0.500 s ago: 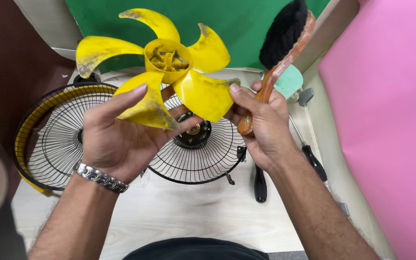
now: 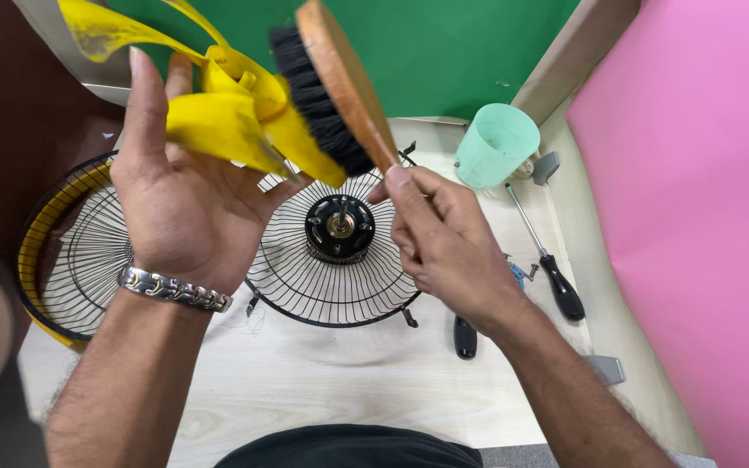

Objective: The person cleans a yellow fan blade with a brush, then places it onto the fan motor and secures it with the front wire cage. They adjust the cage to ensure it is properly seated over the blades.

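My left hand [image 2: 179, 204] grips the dusty yellow fan blade [image 2: 218, 104]; my right hand [image 2: 448, 243] clasps the wooden black-bristled brush [image 2: 331, 82] against it.

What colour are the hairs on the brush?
The bristles of the wooden brush are black, seen clearly in the head view, held in the right hand.

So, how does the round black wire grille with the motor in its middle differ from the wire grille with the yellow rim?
The black wire grille with the motor lies near the table's middle, while the yellow-rimmed wire grille lies at the left edge. The first carries a black motor with a shaft; the second shows none. The first has no coloured band; the second has a yellow one. The left hand hides part of the second. Both are round and lie flat on the pale wooden table.
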